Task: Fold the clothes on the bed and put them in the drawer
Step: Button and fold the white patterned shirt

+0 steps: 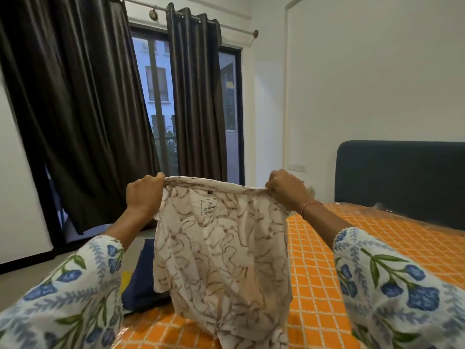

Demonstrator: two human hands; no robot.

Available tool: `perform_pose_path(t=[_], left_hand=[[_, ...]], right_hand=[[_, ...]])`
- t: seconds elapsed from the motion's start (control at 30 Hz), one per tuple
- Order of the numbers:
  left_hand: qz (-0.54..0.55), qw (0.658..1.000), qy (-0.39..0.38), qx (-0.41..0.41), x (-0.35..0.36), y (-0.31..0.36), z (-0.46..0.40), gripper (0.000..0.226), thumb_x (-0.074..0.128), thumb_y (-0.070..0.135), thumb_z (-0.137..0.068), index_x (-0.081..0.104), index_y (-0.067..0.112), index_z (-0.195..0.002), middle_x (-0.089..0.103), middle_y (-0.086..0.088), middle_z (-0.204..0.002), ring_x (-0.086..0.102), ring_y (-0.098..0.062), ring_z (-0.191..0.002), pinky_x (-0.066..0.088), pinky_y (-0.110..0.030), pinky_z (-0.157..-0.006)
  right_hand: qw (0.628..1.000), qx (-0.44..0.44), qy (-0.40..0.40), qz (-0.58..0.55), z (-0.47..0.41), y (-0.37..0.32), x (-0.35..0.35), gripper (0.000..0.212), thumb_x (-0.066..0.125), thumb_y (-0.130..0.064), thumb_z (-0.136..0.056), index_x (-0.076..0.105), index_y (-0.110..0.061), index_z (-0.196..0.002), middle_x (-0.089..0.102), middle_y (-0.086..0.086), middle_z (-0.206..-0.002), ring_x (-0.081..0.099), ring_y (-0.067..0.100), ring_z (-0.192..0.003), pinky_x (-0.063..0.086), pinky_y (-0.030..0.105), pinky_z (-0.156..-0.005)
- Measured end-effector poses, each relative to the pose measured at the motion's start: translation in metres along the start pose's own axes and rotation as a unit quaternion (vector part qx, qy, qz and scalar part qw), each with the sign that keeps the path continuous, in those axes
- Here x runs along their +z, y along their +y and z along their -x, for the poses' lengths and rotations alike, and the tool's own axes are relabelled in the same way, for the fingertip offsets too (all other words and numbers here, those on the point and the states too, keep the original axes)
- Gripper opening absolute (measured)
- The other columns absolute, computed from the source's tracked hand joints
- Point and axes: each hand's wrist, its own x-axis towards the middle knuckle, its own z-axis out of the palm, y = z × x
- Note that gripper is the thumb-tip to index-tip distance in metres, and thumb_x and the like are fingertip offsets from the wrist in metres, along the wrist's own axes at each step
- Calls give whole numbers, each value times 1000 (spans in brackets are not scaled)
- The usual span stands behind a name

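Your left hand point(144, 192) and right hand point(285, 188) pinch shoulders of cream shirt point(221, 260), brown squiggle print, label showing; hangs above orange checked bed point(352, 248), hem touching near edge.

Dark curtains point(75, 109) hang beside a window point(161, 96), with a teal headboard point(400, 182) against the white wall point(377, 71).
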Motion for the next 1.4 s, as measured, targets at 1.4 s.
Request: perform_pose_path(t=[1.4], left_hand=[[616,781,22,-98,-180,24,-63,20,53,-3,-91,61,6,-75,67,-14,-71,65,-16,-58,54,-22,-53]], right_hand=[[771,236,180,-563,-75,-86,-167,17,60,-6,-85,57,-4,-68,61,16,-76,64,25,-66,58,32,-56]])
